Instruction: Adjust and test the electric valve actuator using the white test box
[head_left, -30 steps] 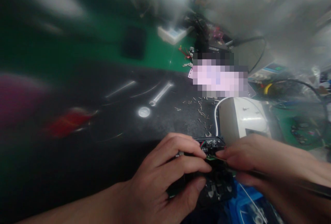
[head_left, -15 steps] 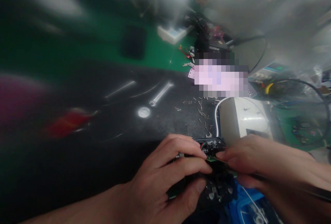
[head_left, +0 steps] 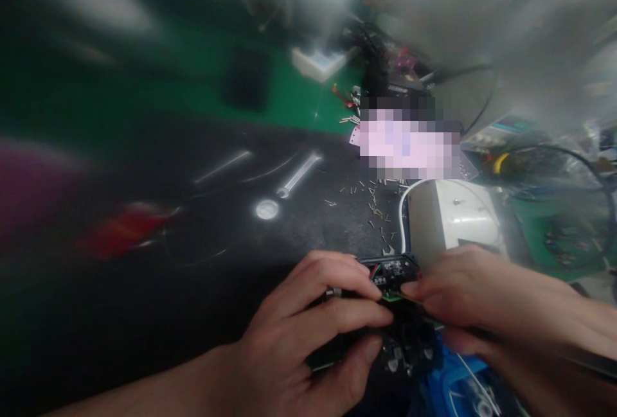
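My left hand [head_left: 313, 320] grips a black electronic housing [head_left: 411, 269], its fingers bent over the near side and the thumb lower down. Inside the housing are a dark circuit board, thin red, green and black wires [head_left: 375, 271] and the edge of a green circuit board [head_left: 393, 297] by my fingertips. From the right, my right hand [head_left: 482, 295] is closed on a thin tool [head_left: 590, 360], whose slim tip points at the green board. Whether it is tweezers I cannot make out. Metal parts [head_left: 394, 363] show on the black part below.
A white rounded machine [head_left: 434, 221] stands just behind my right hand. Several small screws [head_left: 376, 208] are scattered on the black mat [head_left: 231, 224], with a wrench [head_left: 299, 174], a round disc [head_left: 267, 209] and a blurred red item [head_left: 125, 230]. A blue tray [head_left: 441, 381] is at lower right.
Both hands keep almost the same pose around the housing. The left fingers and the housing have shifted very slightly left; the tool's tip stays by the green board.
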The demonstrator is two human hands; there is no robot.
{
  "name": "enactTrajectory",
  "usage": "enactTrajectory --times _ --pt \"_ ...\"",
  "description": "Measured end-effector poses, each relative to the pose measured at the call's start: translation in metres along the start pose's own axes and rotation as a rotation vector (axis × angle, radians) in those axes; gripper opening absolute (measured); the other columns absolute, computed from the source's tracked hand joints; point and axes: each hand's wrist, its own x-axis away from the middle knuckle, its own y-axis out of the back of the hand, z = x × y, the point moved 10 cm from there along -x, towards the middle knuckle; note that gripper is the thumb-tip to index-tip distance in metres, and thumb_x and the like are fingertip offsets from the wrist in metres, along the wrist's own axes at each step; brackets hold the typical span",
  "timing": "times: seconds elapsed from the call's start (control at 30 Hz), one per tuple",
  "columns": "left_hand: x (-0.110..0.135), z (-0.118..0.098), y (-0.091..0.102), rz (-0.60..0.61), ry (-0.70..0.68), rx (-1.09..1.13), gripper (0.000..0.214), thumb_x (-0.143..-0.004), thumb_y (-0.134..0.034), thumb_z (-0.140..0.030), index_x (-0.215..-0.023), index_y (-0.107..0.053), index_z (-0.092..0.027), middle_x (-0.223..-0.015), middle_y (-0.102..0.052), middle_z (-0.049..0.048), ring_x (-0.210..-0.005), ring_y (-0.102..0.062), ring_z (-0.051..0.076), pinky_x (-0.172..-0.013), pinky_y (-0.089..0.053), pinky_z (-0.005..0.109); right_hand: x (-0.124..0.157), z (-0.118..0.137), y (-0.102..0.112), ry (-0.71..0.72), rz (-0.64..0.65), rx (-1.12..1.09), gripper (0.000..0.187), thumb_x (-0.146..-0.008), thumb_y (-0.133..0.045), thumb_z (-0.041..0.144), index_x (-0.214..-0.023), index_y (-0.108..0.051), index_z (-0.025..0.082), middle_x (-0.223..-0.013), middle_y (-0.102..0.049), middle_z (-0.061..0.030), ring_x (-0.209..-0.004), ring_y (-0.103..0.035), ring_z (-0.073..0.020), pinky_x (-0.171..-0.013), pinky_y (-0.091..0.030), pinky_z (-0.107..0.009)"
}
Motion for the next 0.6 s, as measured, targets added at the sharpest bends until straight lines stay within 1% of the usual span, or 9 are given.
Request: enactTrajectory --times 0.07,0.13,0.23,0.3,0.37,0.47,0.53,0.6 --pt "0.0 -0.001 0.0 0.001 0.0 -0.024 0.027 -0.081 -0.071 0.0 -0.105 -0.077 -0.011 -0.11 -0.072 0.0061 -0.112 -0.067 0.013 -0.115 -0.055 0.027 0.002 -0.003 -0.002 0.024 -0.01 -0.006 0.015 -0.101 -0.068 0.03 -0.113 -0.074 0.023 -0.115 -0.074 -0.0038 -0.109 -0.073 -0.0139 -0.104 -0.059 -0.024" --pt "0.0 -0.001 0.0 0.003 0.0 -0.041 0.027 -0.081 -0.071 -0.001 -0.105 -0.077 -0.011 -0.109 -0.072 0.0061 -0.112 -0.067 0.014 -0.115 -0.056 0.027 0.004 -0.009 -0.006 0.049 -0.002 -0.013 0.018 -0.101 -0.067 0.036 -0.111 -0.076 0.023 -0.112 -0.074 -0.0038 -0.106 -0.073 -0.0136 -0.102 -0.06 -0.022" --pt "-0.001 -0.002 0.001 -0.009 0.0 -0.049 0.027 -0.081 -0.071 -0.001 -0.105 -0.077 -0.012 -0.11 -0.073 0.0064 -0.113 -0.068 0.014 -0.113 -0.057 0.027 0.007 -0.019 -0.01 0.063 0.02 -0.017 0.022 -0.1 -0.068 0.041 -0.111 -0.077 0.024 -0.112 -0.074 -0.0042 -0.107 -0.073 -0.0143 -0.101 -0.06 -0.021" --pt "-0.001 -0.002 0.002 -0.019 -0.006 -0.041 0.028 -0.08 -0.072 0.0 -0.105 -0.078 -0.011 -0.109 -0.074 0.0072 -0.112 -0.069 0.015 -0.111 -0.059 0.028 0.01 -0.026 -0.015 0.058 0.069 -0.017 0.021 -0.099 -0.069 0.039 -0.113 -0.077 0.025 -0.113 -0.075 -0.0031 -0.107 -0.074 -0.0141 -0.101 -0.06 -0.02" --pt "-0.001 -0.003 0.004 -0.03 -0.011 -0.034 0.029 -0.079 -0.072 0.0 -0.104 -0.078 -0.011 -0.109 -0.074 0.0081 -0.112 -0.069 0.016 -0.11 -0.06 0.029 0.016 -0.033 -0.02 0.027 0.133 -0.012 0.022 -0.098 -0.071 0.034 -0.118 -0.077 0.026 -0.114 -0.075 -0.0027 -0.103 -0.075 -0.0141 -0.097 -0.061 -0.019" --pt "-0.001 -0.003 0.004 -0.028 -0.015 -0.038 0.029 -0.079 -0.073 0.0 -0.105 -0.078 -0.011 -0.11 -0.075 0.0086 -0.112 -0.07 0.017 -0.108 -0.061 0.029 0.023 -0.04 -0.023 -0.053 0.175 -0.004 0.031 -0.097 -0.072 0.029 -0.128 -0.074 0.027 -0.118 -0.074 -0.0037 -0.101 -0.076 -0.0163 -0.093 -0.064 -0.02" --pt "0.001 -0.003 0.004 -0.033 -0.014 -0.039 0.03 -0.08 -0.073 0.0 -0.107 -0.078 -0.012 -0.112 -0.075 0.0084 -0.114 -0.069 0.017 -0.108 -0.061 0.03 0.022 -0.035 -0.02 -0.057 0.15 -0.015 0.035 -0.097 -0.071 0.029 -0.132 -0.073 0.029 -0.12 -0.074 -0.0035 -0.098 -0.076 -0.0163 -0.09 -0.065 -0.02" --pt "0.002 -0.004 0.004 -0.04 -0.019 -0.036 0.032 -0.079 -0.073 0.0 -0.108 -0.078 -0.013 -0.112 -0.074 0.0084 -0.115 -0.069 0.018 -0.107 -0.062 0.031 0.017 -0.023 -0.015 -0.033 0.125 -0.03 0.036 -0.097 -0.07 0.028 -0.133 -0.071 0.03 -0.122 -0.073 -0.0034 -0.097 -0.076 -0.0157 -0.088 -0.065 -0.019"
